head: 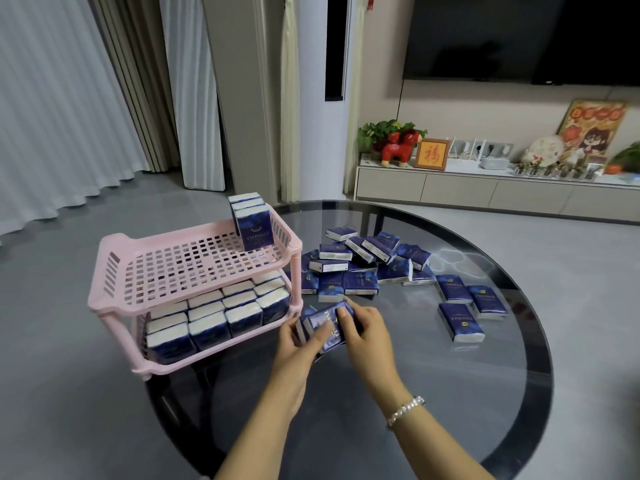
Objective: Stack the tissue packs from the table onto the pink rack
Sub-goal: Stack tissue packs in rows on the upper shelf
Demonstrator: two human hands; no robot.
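A pink two-tier rack (114, 268) stands on the left of the round glass table (450, 393). Its lower tier is packed with several blue-and-white tissue packs (211, 323). Three packs (251, 220) stand upright at the far right corner of the upper tier. Just right of the rack's lower tier, my left hand (294, 344) and my right hand (363, 327) together grip a small bundle of tissue packs (323, 323). A loose pile of several more packs (363, 265) lies on the glass behind my hands, with three packs (464, 306) further right.
Beyond the table stand a low TV cabinet (485, 188) with ornaments and a wall-mounted screen (519, 36). A tall white column unit (322, 98) and curtains (52, 98) are at the back. Grey floor surrounds the table.
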